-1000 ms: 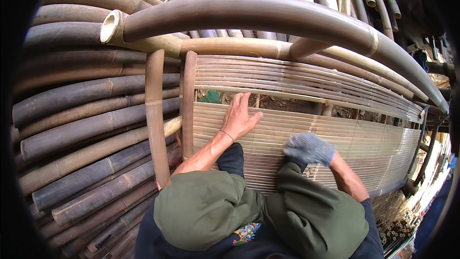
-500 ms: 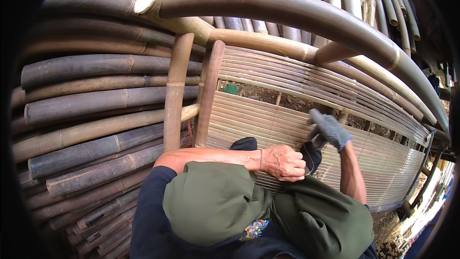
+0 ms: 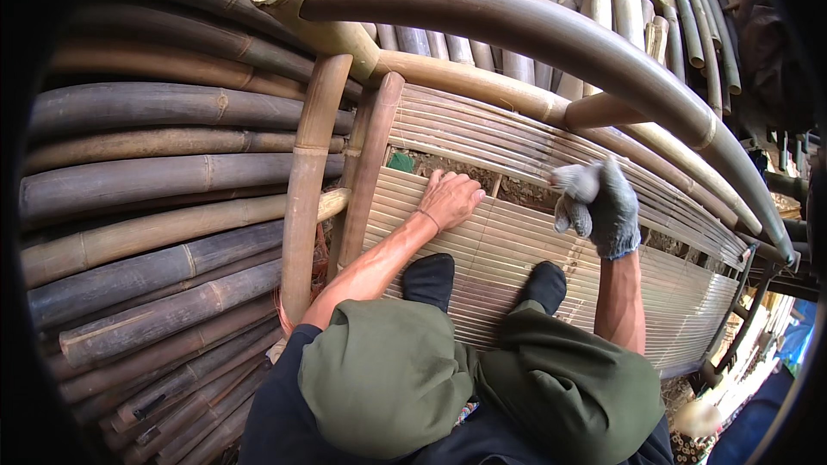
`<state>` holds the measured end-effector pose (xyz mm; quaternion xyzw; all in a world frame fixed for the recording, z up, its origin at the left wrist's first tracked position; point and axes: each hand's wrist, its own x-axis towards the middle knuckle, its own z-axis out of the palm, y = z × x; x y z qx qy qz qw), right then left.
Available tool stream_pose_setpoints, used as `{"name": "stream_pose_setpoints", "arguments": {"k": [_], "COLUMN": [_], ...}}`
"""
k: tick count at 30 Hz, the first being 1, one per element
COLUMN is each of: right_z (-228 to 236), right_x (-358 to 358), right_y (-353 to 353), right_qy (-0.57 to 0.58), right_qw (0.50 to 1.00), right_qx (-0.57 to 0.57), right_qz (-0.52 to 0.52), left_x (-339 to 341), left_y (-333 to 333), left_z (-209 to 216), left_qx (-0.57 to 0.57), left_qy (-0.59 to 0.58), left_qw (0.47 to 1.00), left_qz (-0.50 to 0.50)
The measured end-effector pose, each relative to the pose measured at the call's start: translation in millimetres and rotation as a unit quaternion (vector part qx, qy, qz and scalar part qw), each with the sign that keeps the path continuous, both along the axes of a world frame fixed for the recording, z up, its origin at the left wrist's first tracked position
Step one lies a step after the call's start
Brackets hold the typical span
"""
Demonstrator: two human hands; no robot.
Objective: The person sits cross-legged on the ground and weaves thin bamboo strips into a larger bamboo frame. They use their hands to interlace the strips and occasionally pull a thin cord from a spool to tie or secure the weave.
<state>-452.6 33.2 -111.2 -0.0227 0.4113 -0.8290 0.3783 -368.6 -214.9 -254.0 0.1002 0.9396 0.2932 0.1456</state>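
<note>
Bamboo slats lie beneath a bare left hand (image 3: 452,200) and beside a gloved right one.
The left hand is at the upper edge of the lower slat panel (image 3: 482,267), its fingers bent over the edge by the gap; whether they grip cannot be told. The grey-gloved right hand (image 3: 603,211) is raised near the upper slats (image 3: 482,125), fingers curled, partly blurred; whether they pinch anything is unclear. Dark-covered feet (image 3: 428,282) stand on the lower panel.
</note>
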Motion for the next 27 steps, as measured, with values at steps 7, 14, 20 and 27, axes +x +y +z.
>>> {"name": "stream_pose_setpoints", "arguments": {"k": [7, 14, 20, 27], "right_z": [-29, -34, -64, -102], "right_x": [41, 66, 89, 72], "right_y": [-8, -54, 44, 106], "right_qy": [0.271, 0.495, 0.441, 0.005], "right_qw": [0.667, 0.704, 0.716, 0.902], "right_qx": [0.579, 0.395, 0.414, 0.431], "right_qz": [0.383, 0.321, 0.349, -0.024], "left_x": [-10, -19, -17, 91], "left_y": [-1, 1, 0, -23], "left_z": [-16, -13, -8, 44], "left_qx": [-0.026, -0.031, -0.012, 0.162], "left_qy": [-0.149, -0.175, -0.208, 0.139], "left_qw": [0.988, 0.984, 0.978, 0.955], "left_qz": [-0.026, -0.012, 0.002, 0.205]}}
